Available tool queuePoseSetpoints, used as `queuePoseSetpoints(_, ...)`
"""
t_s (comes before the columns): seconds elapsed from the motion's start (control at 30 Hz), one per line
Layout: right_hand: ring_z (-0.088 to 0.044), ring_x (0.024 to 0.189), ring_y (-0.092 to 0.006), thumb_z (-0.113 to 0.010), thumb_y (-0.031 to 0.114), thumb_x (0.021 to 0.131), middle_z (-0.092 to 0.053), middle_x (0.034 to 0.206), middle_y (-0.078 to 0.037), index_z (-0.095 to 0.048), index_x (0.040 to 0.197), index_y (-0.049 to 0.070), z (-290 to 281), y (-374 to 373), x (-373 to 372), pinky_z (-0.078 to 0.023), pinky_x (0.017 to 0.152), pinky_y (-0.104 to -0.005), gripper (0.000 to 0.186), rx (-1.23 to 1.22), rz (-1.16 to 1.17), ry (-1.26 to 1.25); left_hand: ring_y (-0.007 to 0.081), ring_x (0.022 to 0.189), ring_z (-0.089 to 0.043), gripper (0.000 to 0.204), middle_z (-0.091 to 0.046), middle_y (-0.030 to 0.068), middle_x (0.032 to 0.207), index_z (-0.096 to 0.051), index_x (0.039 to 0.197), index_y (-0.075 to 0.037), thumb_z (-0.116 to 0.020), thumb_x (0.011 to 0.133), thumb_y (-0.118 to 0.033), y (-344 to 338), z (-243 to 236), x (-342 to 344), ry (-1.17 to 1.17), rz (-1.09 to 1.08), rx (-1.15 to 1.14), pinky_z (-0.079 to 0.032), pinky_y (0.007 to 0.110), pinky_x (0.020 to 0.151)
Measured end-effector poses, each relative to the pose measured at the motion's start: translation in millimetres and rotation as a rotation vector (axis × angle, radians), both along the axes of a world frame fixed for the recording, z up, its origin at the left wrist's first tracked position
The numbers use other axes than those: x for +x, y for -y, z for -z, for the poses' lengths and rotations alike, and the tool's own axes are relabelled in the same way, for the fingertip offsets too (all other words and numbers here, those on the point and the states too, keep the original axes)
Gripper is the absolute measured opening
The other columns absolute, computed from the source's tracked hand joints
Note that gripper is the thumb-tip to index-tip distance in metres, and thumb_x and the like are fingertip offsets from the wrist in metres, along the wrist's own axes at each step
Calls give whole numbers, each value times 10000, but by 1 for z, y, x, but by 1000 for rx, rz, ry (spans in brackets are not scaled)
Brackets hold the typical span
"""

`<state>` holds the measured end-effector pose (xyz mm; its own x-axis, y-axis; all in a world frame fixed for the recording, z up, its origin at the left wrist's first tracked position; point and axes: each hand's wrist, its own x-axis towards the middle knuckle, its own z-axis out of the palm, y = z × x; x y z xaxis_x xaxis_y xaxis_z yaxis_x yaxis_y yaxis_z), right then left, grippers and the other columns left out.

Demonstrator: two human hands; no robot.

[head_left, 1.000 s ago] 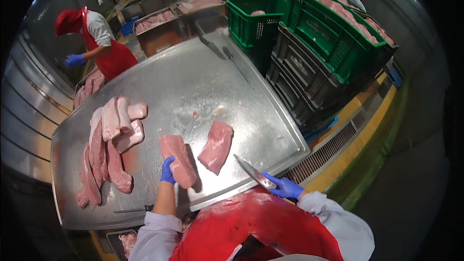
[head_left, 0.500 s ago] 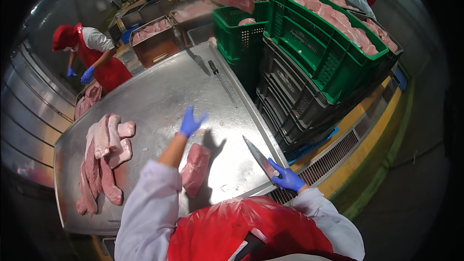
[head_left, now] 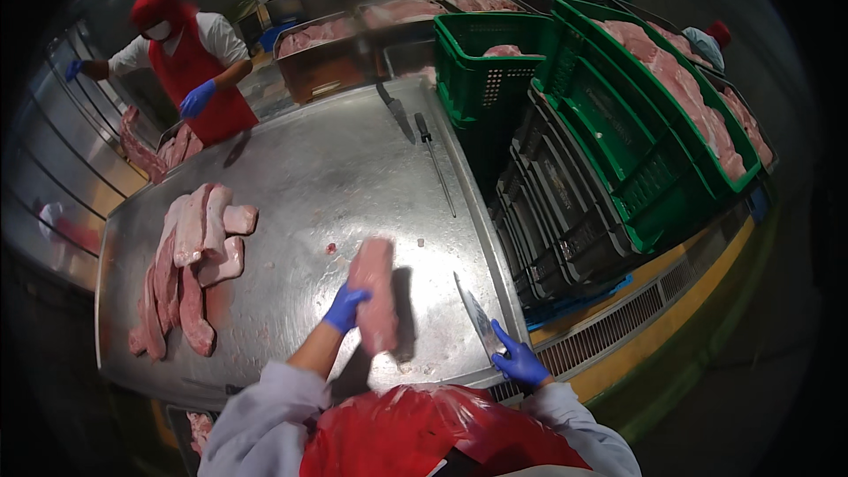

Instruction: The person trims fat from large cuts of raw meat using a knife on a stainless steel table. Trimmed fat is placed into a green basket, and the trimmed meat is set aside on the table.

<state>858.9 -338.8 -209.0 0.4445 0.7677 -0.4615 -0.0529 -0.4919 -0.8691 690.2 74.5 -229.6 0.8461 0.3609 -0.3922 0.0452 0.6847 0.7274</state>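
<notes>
My left hand (head_left: 346,307) is closed on the left side of a long pink piece of meat (head_left: 375,287). The piece stands slightly off the steel table, casting a shadow to its right. In my right hand (head_left: 521,359) is a knife (head_left: 478,316), gripped by its handle near the table's right front corner. Its blade points away from me and to the left. On the left part of the table lies a pile of long meat strips (head_left: 190,247), some across others.
The steel table (head_left: 309,159) bears a sharpening steel (head_left: 435,159) and another knife (head_left: 395,110) at its far right. Green crates (head_left: 495,71) with meat stand on the right, one atop dark crates (head_left: 548,203). A co-worker (head_left: 190,62) in a red apron stands beyond the far left edge.
My left hand has come back toward me and taken hold of the meat piece. The large chunk above the far green crate is gone from there. The co-worker has straightened, one arm out.
</notes>
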Motion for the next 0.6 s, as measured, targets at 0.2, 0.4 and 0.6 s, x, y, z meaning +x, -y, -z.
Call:
queuePoseSetpoints(0.2,-619,612,-131,-651,100,909,-682,779,-86,-266,1606,236,-10,-75,1,-531,621,-301,808,21,-200,176,133,810,-646,304,-686,3,924,-648,1146,-118,-638,985,-375,-92,-262,284,509,106,151,-536,262,776)
queuePoseSetpoints(0.4,-600,652,-94,-582,-23,900,-689,1003,-71,-274,1606,182,13,-95,-49,-512,571,-261,798,20,-46,23,366,1286,-505,747,-510,260,1369,-420,1430,5,-714,847,-358,-22,-178,214,445,-180,1406,-402,483,1094)
queuePoseSetpoints(0.6,-514,581,-76,-563,-35,906,-627,792,-4,-254,1616,213,18,-111,-97,-451,507,-263,813,-72,-6,30,404,1407,-388,883,-373,226,1531,-348,1515,-31,-813,799,-254,-125,59,-54,-266,-257,1528,-340,451,1170)
